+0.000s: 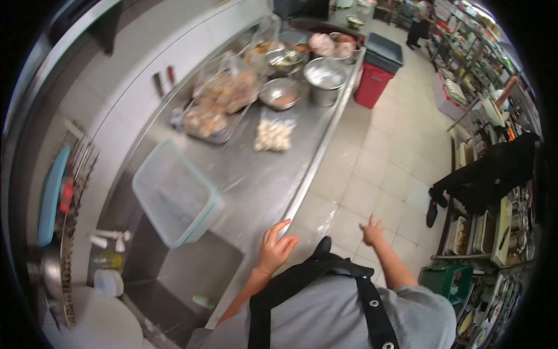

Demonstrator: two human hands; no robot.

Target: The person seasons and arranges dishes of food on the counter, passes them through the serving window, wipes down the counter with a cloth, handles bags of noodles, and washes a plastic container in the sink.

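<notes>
My left hand (278, 246) is at the front edge of the steel counter (256, 180), fingers apart and holding nothing. Out over the tiled floor, my right hand (372, 230) is empty too, its fingers spread. Left of my left hand, a clear plastic container (174, 195) with a pale blue rim sits tilted, partly over the sink (200, 267). Farther back on the counter lies a clear bag of pale, round pieces (273, 135). Whether my left hand touches the counter edge, I cannot tell.
Metal bowls (280, 93), a steel pot (324, 81) and filled plastic bags (226, 84) crowd the counter's back. A red bin (372, 84) stands at its far end. Shelving lines the right side, where a person in dark clothes (488, 174) stands. Another person (419, 23) is far off.
</notes>
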